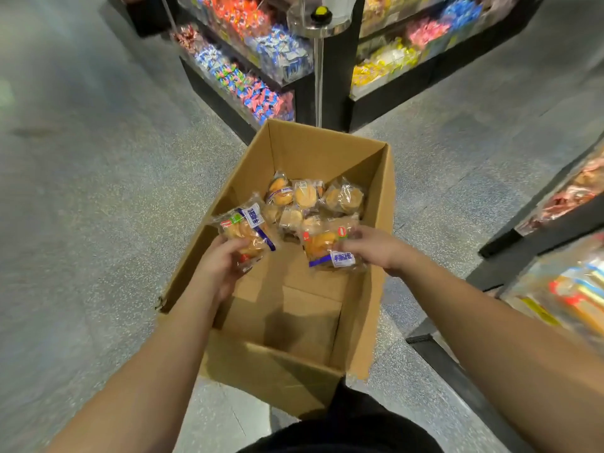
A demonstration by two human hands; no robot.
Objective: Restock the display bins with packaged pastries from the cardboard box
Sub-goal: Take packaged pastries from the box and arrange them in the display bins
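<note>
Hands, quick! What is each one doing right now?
Left hand: closed, holding a pastry pack.
Right hand: closed, holding another pastry pack.

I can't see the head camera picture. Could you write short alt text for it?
Two bare hands each hold a clear pack of golden pastries over an open cardboard box on a shop floor: left hand, right hand. More packs lie at the box's far end, and shelves of bright sweets stand beyond.
</note>
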